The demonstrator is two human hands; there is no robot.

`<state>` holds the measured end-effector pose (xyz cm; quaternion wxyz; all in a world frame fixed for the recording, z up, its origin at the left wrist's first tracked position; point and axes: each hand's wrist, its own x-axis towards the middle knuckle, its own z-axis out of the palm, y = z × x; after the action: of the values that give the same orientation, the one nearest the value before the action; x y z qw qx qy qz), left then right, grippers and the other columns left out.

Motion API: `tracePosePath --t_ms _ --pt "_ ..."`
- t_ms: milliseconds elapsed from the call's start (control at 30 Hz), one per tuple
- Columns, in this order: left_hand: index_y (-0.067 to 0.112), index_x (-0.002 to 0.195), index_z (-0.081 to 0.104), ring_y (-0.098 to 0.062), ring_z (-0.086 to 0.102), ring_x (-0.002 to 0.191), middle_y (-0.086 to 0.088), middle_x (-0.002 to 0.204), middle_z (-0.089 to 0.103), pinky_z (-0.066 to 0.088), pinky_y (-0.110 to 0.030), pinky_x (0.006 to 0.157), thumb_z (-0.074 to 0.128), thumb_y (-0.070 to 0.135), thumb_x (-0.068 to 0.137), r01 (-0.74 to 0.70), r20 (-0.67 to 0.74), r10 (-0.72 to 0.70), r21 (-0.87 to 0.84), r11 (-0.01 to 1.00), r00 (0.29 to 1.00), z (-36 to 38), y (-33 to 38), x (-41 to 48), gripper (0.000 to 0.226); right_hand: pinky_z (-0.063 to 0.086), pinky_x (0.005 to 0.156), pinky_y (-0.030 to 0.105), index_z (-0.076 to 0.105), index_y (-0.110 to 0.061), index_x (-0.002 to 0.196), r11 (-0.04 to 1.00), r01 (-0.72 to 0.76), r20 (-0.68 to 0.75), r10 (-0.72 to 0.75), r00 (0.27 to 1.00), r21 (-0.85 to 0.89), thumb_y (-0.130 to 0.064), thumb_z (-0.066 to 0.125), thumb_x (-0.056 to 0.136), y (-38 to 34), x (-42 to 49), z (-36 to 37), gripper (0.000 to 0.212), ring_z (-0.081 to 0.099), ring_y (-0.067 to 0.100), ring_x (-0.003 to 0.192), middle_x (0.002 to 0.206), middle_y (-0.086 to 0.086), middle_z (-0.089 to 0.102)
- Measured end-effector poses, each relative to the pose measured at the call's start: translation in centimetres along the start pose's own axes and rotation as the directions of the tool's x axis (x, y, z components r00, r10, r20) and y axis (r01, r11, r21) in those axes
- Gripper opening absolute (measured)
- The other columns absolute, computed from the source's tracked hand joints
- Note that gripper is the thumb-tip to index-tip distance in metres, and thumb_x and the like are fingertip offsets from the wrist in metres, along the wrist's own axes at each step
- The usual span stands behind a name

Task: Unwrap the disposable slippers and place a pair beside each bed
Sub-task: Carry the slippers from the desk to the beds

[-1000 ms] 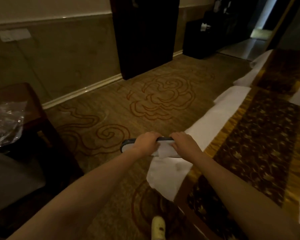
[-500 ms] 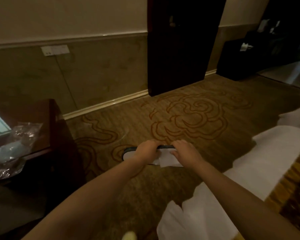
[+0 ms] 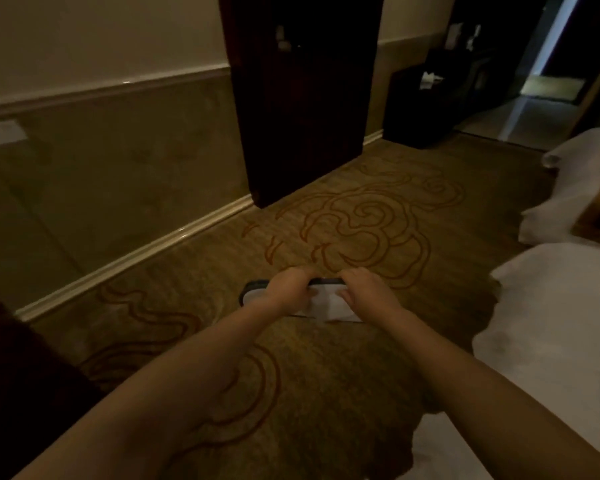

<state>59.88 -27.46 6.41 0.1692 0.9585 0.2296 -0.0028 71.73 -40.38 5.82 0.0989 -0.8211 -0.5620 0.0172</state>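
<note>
Both hands hold the white disposable slippers, a flat stack with a dark sole edge, out in front of me above the carpet. My left hand grips the left half and my right hand grips the right half, fingers curled over the top edge. The slippers' left end sticks out past my left hand; the right end is mostly hidden. The near bed's white sheet lies to the right, and a second bed's corner shows farther back.
Patterned brown carpet stretches ahead. A dark wooden door stands in the far wall. A dark cabinet sits at the back right beside a lit doorway. Dark furniture edges in at the lower left.
My view has swung left and then partly back right; the side table with plastic wrap has left the frame. Both hands keep the same grip on the slippers.
</note>
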Motion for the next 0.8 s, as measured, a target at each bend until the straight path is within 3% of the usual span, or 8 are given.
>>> tracePosePath --t_ms 400,500,633,800 --pt "0.013 0.108 0.062 -0.028 0.061 0.095 -0.009 0.107 0.066 0.050 -0.039 0.076 0.051 0.022 0.090 -0.162 0.063 0.162 -0.015 0.987 0.985 1.3 -1.5 20.5 0.022 0.041 0.086 0.036 0.053 -0.013 0.113 0.985 -0.170 0.026 0.170 0.985 -0.009 -0.028 0.046 0.094 12.3 13.2 2.2 0.025 0.051 0.026 0.110 0.117 0.008 0.059" --pt "0.014 0.106 0.062 -0.027 0.061 0.094 -0.008 0.105 0.066 0.050 -0.036 0.074 0.052 0.023 0.090 -0.184 0.067 0.185 -0.016 0.983 0.980 1.4 -0.2 27.6 0.021 0.041 0.087 0.036 0.053 -0.014 0.114 0.978 -0.210 0.015 0.210 0.978 -0.012 -0.029 0.046 0.094 17.6 17.2 1.9 0.026 0.051 0.025 0.110 0.118 0.007 0.059" --pt "0.014 0.110 0.061 -0.028 0.061 0.098 -0.007 0.108 0.066 0.053 -0.042 0.082 0.052 0.024 0.089 -0.215 0.079 0.214 0.005 0.977 0.974 0.8 2.4 36.9 0.026 0.040 0.087 0.036 0.055 -0.011 0.109 0.971 -0.240 -0.007 0.240 0.971 -0.013 -0.028 0.046 0.094 24.9 22.0 0.2 0.025 0.051 0.025 0.110 0.116 0.009 0.059" --pt "0.015 0.109 0.061 -0.027 0.061 0.097 -0.007 0.107 0.067 0.049 -0.036 0.077 0.054 0.022 0.088 -0.302 0.072 0.300 0.013 0.953 0.951 0.2 6.7 46.4 0.023 0.040 0.083 0.035 0.056 -0.011 0.103 0.948 -0.318 -0.038 0.318 0.947 0.006 -0.026 0.048 0.093 33.1 25.5 -2.4 0.019 0.052 0.026 0.106 0.112 0.010 0.060"
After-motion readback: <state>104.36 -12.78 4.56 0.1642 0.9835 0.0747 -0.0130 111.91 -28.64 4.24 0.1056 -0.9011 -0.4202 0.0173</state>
